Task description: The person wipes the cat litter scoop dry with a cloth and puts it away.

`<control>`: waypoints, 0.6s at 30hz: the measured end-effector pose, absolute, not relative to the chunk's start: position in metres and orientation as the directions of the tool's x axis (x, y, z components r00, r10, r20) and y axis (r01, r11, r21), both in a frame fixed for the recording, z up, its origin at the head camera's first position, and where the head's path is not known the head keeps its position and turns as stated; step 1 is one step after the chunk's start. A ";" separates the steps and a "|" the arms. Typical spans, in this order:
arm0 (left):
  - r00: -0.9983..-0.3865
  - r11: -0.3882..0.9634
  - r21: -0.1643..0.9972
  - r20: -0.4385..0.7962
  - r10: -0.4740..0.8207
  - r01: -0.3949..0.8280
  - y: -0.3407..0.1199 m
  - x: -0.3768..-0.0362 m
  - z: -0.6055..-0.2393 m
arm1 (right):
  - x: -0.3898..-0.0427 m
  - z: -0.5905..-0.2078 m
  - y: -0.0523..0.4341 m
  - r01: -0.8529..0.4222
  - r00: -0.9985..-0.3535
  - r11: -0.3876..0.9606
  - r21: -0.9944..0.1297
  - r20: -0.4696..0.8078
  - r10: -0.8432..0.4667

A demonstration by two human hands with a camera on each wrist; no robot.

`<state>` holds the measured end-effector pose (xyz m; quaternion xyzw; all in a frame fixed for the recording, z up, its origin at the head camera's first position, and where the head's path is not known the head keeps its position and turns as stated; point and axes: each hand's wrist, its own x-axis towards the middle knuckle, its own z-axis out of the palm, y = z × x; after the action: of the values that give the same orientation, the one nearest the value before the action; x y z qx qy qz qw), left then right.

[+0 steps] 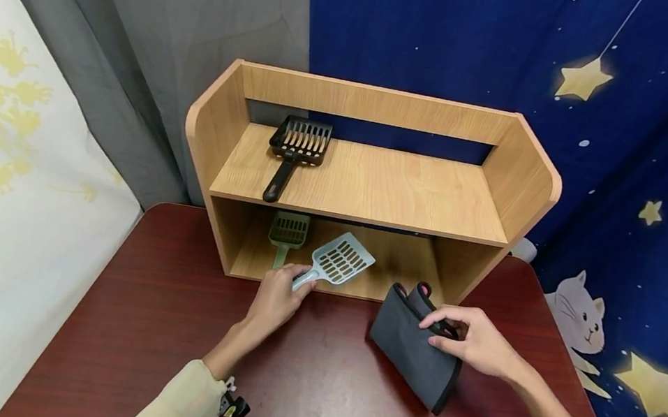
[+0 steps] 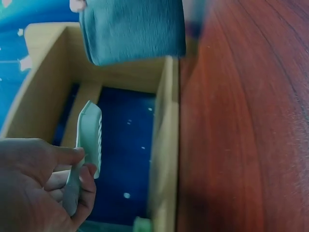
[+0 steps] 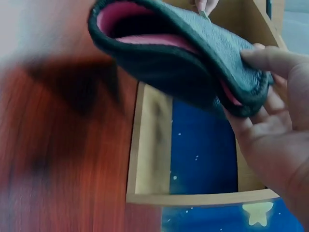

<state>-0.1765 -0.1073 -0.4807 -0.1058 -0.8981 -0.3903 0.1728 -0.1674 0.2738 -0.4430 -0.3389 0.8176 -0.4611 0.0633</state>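
Your left hand (image 1: 277, 294) grips the pale scoop (image 1: 340, 260) at the shelf's (image 1: 369, 185) lower opening, not yet laid inside beside the green scoop (image 1: 288, 231). Your right hand (image 1: 477, 340) pinches the grey folded mat (image 1: 414, 342) near the table's (image 1: 168, 313) back edge. The black scoop (image 1: 297, 147) already lies on the upper board.

Lower shelf bay's right half lies open; green scoop (image 1: 288, 232) blocks its left; black scoop (image 1: 298, 147) crowds upper shelf's left.

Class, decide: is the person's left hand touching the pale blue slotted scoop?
Touching. The left wrist view shows the left hand gripping the pale blue scoop by its handle, thumb on top and fingers curled beneath.
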 end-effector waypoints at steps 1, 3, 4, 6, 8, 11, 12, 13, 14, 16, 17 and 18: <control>-0.920 0.673 0.669 0.390 0.044 0.316 -0.107 -0.179 -0.484 | -0.167 -0.442 0.276 -0.500 -0.742 0.336 -0.798 0.194 -0.642; -0.921 0.673 0.675 0.389 0.025 0.303 -0.106 -0.184 -0.491 | -0.168 -0.441 0.279 -0.519 -0.702 0.326 -0.790 0.176 -0.690; -0.920 0.670 0.679 0.392 0.015 0.300 -0.105 -0.186 -0.494 | -0.167 -0.441 0.280 -0.524 -0.685 0.323 -0.788 0.165 -0.710; -0.916 0.670 0.680 0.401 0.000 0.298 -0.104 -0.191 -0.501 | -0.167 -0.440 0.281 -0.526 -0.652 0.310 -0.792 0.142 -0.744; -0.915 0.669 0.683 0.403 -0.010 0.293 -0.102 -0.196 -0.508 | -0.167 -0.439 0.282 -0.515 -0.618 0.292 -0.806 0.114 -0.778; -0.920 0.670 0.687 0.391 -0.016 0.280 -0.099 -0.203 -0.515 | -0.168 -0.439 0.282 -0.479 -0.562 0.260 -0.839 0.066 -0.824; -0.924 0.672 0.688 0.383 -0.017 0.273 -0.098 -0.205 -0.517 | -0.169 -0.439 0.283 -0.464 -0.545 0.250 -0.850 0.051 -0.837; -0.928 0.672 0.692 0.373 -0.019 0.264 -0.097 -0.207 -0.518 | -0.170 -0.440 0.283 -0.451 -0.530 0.243 -0.859 0.039 -0.847; -0.932 0.672 0.695 0.363 -0.021 0.256 -0.096 -0.209 -0.519 | -0.171 -0.441 0.285 -0.439 -0.521 0.238 -0.866 0.029 -0.853; -0.939 0.669 0.704 0.342 -0.025 0.238 -0.094 -0.213 -0.521 | -0.174 -0.443 0.288 -0.412 -0.513 0.237 -0.880 0.009 -0.858; -0.943 0.669 0.707 0.332 -0.028 0.229 -0.093 -0.215 -0.522 | -0.177 -0.445 0.291 -0.398 -0.514 0.239 -0.886 0.000 -0.858; -0.947 0.668 0.711 0.321 -0.030 0.219 -0.092 -0.217 -0.522 | -0.179 -0.448 0.293 -0.387 -0.516 0.240 -0.890 -0.007 -0.857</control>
<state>-0.2168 -0.0916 -0.5222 -0.0525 -0.9001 -0.4040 0.1546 -0.1791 0.2934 -0.4479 -0.4182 0.7436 -0.4526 0.2593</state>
